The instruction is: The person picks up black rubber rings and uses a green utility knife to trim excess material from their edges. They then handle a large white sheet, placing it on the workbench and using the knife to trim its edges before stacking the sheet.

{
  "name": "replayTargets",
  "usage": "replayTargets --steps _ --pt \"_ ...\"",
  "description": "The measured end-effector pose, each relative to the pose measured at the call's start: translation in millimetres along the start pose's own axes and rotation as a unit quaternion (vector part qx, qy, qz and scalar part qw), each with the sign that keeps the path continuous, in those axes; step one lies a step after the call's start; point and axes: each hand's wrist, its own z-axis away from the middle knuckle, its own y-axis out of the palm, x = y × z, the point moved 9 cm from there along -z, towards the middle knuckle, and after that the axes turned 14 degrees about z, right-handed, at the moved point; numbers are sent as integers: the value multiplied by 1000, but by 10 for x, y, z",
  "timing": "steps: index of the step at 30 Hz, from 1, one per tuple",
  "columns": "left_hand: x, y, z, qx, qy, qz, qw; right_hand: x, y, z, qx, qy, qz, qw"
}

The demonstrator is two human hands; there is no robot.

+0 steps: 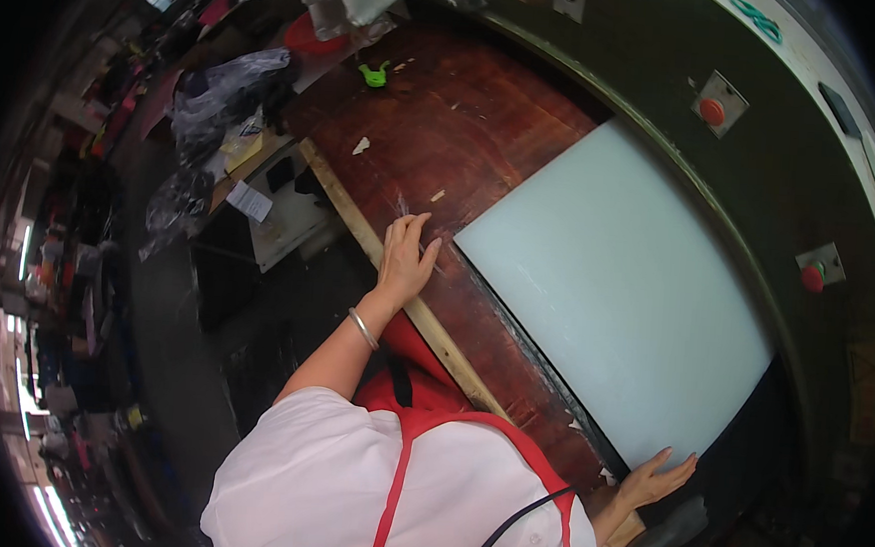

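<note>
My left hand (405,262) rests on the reddish-brown wooden tabletop (487,126), just inside the pale wooden strip (452,360) along the near edge. Its thumb stands apart from the fingers, and thin bits of clear plastic (402,205) lie by the fingertips. To the right lies a large, flat, pale whitish board (617,285) with a dark edge along its near side. At that board's near right corner is my right hand (653,479), fingers stretched out and touching or just over the surface. Neither hand visibly grips anything.
A bright green spring clamp (374,74) and small pale scraps (361,147) lie on the tabletop. Beyond the board rises a dark green machine panel (754,183) with red buttons (712,111). Clear plastic bags (230,95) and a cardboard box (255,152) are at the left.
</note>
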Motion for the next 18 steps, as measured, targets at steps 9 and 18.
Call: replayTargets --steps 9,18 --pt "1041 -907 -582 -71 -98 -74 990 711 156 -130 99 -49 -31 993" --pt "2166 -839 -2710 50 110 -154 981 1969 -153 266 -12 5 -67 998"
